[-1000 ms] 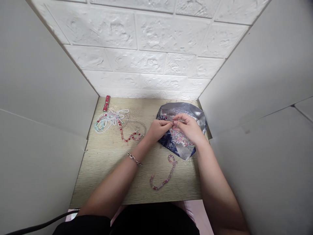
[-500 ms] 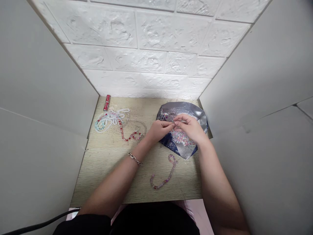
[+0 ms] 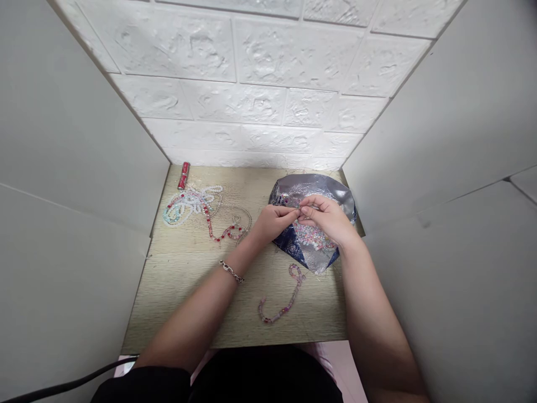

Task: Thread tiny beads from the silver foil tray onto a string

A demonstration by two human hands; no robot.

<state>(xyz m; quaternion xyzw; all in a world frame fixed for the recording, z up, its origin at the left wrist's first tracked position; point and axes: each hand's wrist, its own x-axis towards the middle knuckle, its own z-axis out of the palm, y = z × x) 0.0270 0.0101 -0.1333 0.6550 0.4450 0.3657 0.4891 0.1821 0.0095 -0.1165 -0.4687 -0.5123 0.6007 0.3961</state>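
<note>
My left hand (image 3: 271, 222) and my right hand (image 3: 325, 219) meet fingertip to fingertip above a shiny silver and blue foil sheet (image 3: 293, 191) that carries a heap of small pink and pale beads (image 3: 312, 237). Both hands pinch something tiny between thumb and forefinger, most likely a bead and a thin thread; it is too small to make out. A chain bracelet (image 3: 231, 272) circles my left wrist. A short beaded strand (image 3: 283, 298) lies curved on the wooden table (image 3: 188, 280) just in front of the foil.
Several finished bead strands, white, pale green and red (image 3: 197, 210), lie tangled at the back left of the table. A small red tube (image 3: 183, 176) rests by the brick-pattern wall. White panels close in both sides. A black cable (image 3: 62, 386) runs at the lower left.
Almost nothing has moved. My fingertips shifted slightly against each other above the bead heap, and the view drifted a touch.
</note>
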